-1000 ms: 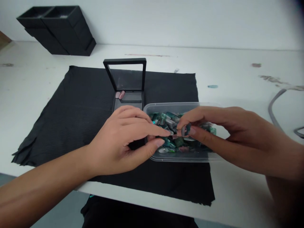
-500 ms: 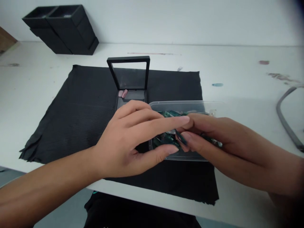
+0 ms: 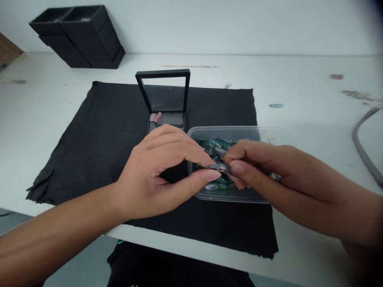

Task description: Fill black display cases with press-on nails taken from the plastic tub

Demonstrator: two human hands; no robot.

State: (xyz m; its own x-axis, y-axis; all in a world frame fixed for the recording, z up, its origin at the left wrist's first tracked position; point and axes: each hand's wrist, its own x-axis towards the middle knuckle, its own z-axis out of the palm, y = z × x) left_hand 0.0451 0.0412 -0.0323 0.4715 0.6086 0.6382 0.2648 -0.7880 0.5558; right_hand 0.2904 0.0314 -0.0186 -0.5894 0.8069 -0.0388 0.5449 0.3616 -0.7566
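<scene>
A dark press-on nail (image 3: pixel 220 168) is pinched between my two hands, above a clear plastic tub (image 3: pixel 233 197). My left hand (image 3: pixel 161 171) grips its left end with thumb and forefinger. At the other end, the thumb and bent fingers of my right hand (image 3: pixel 257 163) hold it. Inside the tub lie several green and clear press-on nails (image 3: pixel 214 148), partly hidden by my hands. Behind my left hand stands an open black display case (image 3: pixel 162 73) with a transparent film lid. Two pink press-on nails (image 3: pixel 156 117) lie in its base, whose front is covered by my left hand.
Beneath the case and tub a black cloth (image 3: pixel 89 135) covers part of the white table (image 3: pixel 302 87). Black bins (image 3: pixel 86 40) stand at the back left. A loose bluish nail (image 3: pixel 276 105) and a grey curved strip (image 3: pixel 365 147) lie on the right.
My left thumb and forefinger have closed on the dark nail's left end; before, they were apart. The nail has turned from slanted to nearly level. My right hand keeps its hold.
</scene>
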